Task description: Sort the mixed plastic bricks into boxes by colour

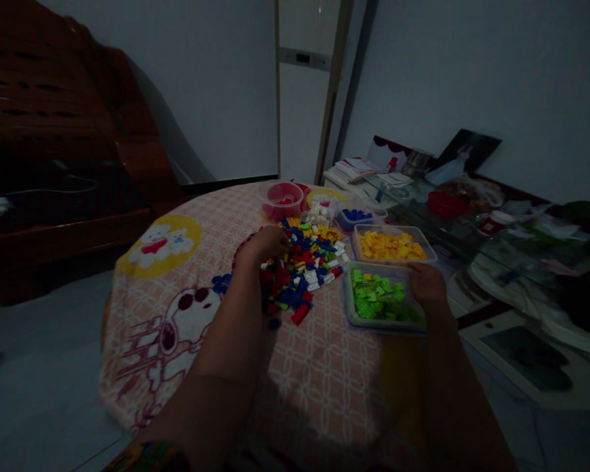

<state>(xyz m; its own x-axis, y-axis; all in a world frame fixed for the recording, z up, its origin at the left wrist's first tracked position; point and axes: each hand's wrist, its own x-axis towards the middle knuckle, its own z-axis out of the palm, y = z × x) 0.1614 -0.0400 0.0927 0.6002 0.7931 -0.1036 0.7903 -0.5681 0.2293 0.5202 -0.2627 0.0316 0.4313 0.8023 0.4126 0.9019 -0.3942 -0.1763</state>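
My left hand (269, 243) is over the left side of a heap of mixed building bricks (307, 262) in red, blue, white, yellow and green; its fingertips are too dark and small to tell what they hold. My right hand (427, 283) rests at the right rim of a clear box of green bricks (378, 295), near its back corner, fingers curled over the edge. Behind that box stands a box of yellow bricks (391, 246). Farther back is a box of blue bricks (356, 215), and a round pink tub (281, 200) holds a few red pieces.
A patterned cloth covers the round table (314, 367). Several blue round pieces (221, 283) lie left of my left forearm. To the right, a cluttered glass-topped cabinet (408, 196) holds papers and a red bowl (447, 204). A wooden bench (128, 157) stands at the left.
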